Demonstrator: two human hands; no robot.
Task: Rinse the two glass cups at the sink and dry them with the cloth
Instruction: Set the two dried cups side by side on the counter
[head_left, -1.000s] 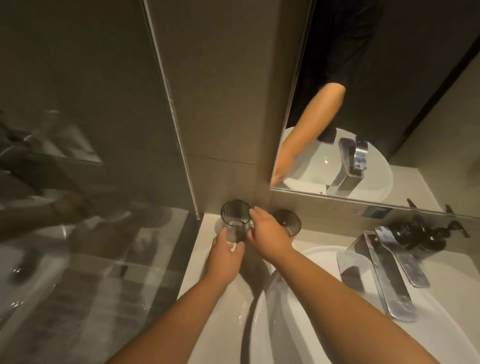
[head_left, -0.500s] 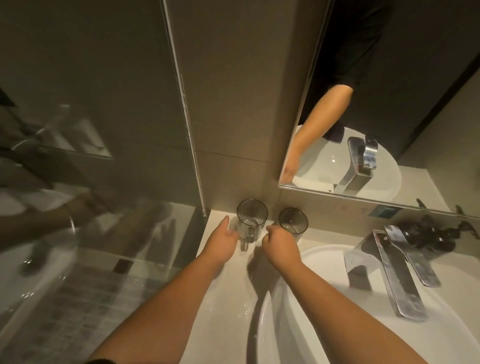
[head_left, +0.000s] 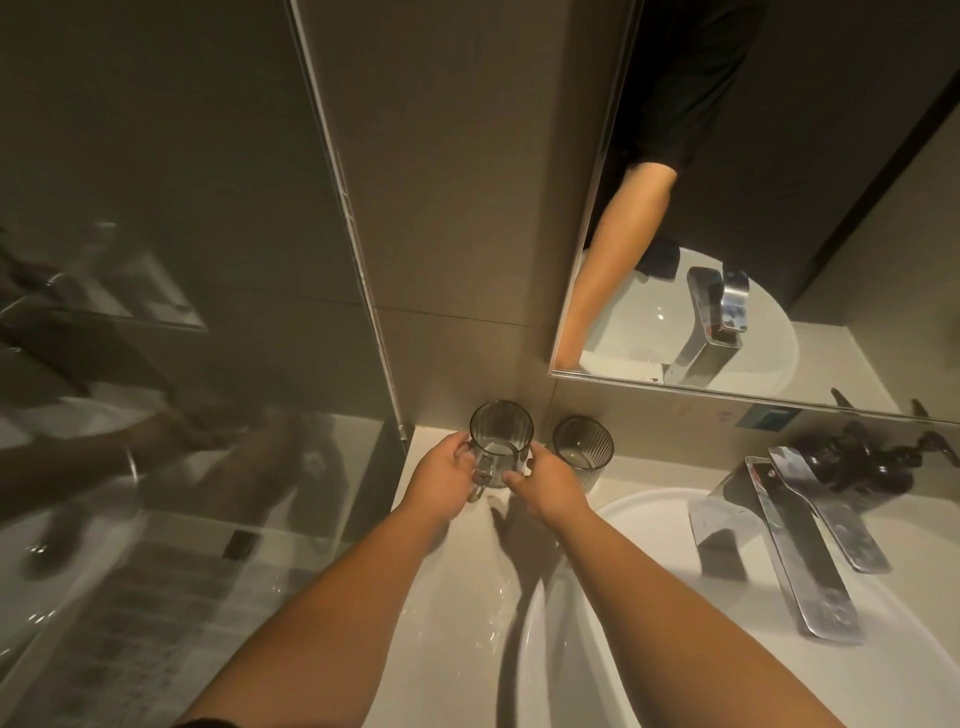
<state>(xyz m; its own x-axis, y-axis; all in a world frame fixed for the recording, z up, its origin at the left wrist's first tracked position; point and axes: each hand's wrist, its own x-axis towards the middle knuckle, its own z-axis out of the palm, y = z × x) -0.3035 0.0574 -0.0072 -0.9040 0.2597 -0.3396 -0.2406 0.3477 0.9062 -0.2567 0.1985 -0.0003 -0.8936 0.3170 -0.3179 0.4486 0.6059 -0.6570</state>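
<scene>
Two smoky ribbed glass cups stand upright on the white counter (head_left: 447, 597) in the back corner. The left cup (head_left: 501, 434) has a handle facing me. My left hand (head_left: 441, 480) wraps its left side and handle. My right hand (head_left: 545, 486) presses its fingers against the cup's right side. The second cup (head_left: 583, 448) stands free just to the right, behind my right hand. No cloth is in view.
A white basin (head_left: 571, 649) fills the lower right with a chrome tap (head_left: 795, 540) over it. Dark pump bottles (head_left: 878, 462) stand behind the tap. A mirror (head_left: 779, 208) hangs above; a glass partition (head_left: 156, 364) closes the left side. Water drops lie on the counter.
Both hands have closed in on the left cup from either side; half a second ago they were just beside it. The second cup has not moved.
</scene>
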